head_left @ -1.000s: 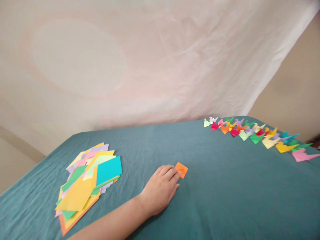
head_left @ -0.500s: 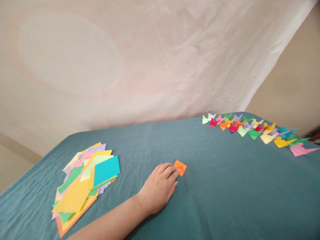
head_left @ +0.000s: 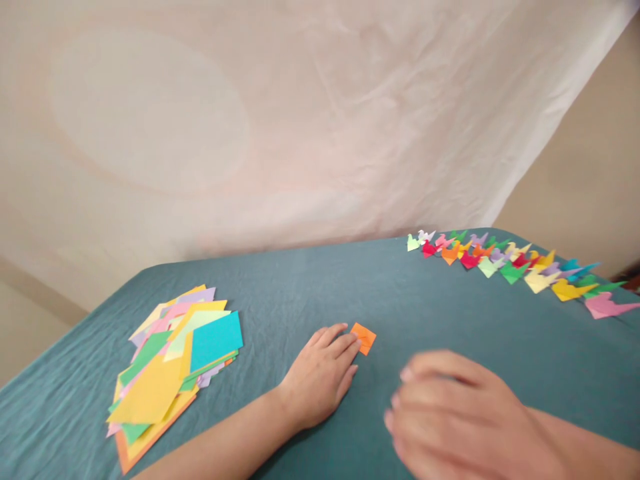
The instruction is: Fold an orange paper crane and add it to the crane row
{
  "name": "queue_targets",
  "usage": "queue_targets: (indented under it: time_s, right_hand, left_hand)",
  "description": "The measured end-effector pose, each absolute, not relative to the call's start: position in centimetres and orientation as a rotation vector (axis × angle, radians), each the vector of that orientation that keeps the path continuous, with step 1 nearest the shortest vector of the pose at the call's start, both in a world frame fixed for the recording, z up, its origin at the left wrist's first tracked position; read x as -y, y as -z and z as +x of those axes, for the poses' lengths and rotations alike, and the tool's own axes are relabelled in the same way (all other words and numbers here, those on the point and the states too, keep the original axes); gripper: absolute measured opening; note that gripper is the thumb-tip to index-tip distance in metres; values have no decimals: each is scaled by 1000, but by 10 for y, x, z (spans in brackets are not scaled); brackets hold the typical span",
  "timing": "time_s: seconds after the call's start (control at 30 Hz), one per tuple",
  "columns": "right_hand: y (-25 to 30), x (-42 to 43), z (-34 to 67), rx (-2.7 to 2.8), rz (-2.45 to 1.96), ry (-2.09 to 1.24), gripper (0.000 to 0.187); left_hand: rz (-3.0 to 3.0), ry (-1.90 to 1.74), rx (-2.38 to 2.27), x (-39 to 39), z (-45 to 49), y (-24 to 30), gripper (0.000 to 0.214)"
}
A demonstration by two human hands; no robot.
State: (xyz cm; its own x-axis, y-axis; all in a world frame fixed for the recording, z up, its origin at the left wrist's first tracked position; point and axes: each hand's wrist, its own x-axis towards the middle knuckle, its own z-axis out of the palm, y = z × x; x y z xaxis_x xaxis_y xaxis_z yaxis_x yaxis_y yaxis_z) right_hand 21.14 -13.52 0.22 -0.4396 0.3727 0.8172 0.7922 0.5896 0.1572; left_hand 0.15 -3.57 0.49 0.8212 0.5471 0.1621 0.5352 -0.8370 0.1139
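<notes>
My left hand [head_left: 320, 373] lies flat on the teal tablecloth [head_left: 450, 320], fingers stretched out, its fingertips pressing the near corner of a small folded orange paper [head_left: 364, 337]. My right hand [head_left: 450, 417] hovers low at the front right, blurred by motion, fingers loosely spread and pointing left, a little short of the orange paper and holding nothing.
A loose pile of coloured paper squares [head_left: 173, 360] lies at the left. A row of several folded paper cranes [head_left: 510, 263] in many colours runs along the far right edge. A pale cloth backdrop [head_left: 280, 120] hangs behind the table.
My right hand has come into view from the lower right, moving left toward the orange paper. The left hand stays on the paper.
</notes>
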Motion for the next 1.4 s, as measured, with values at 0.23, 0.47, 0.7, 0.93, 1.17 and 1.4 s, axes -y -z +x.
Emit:
queue_targets:
  time_s: [0.23, 0.47, 0.7, 0.93, 1.17, 1.4]
  right_hand:
    - [-19, 43, 210, 2453, -1086, -5, 25]
    - [17, 41, 213, 2574, -1090, 75, 31]
    - [7, 44, 208, 2612, -1177, 211, 25]
    - [7, 43, 208, 2595, -1200, 213, 25]
    - [10, 42, 212, 2485, -1230, 0, 34]
    - [6, 44, 213, 2391, -1139, -120, 40]
  left_hand:
    - [2991, -275, -864, 36, 1, -6, 35]
    - [3014, -288, -858, 35, 1, -6, 36]
    - [3001, -280, -901, 38, 5, -11, 32]
    - [3009, -261, -956, 38, 5, -14, 27]
    - [3040, -279, -908, 38, 5, -9, 26]
    - [2889, -444, -816, 30, -2, -8, 27]
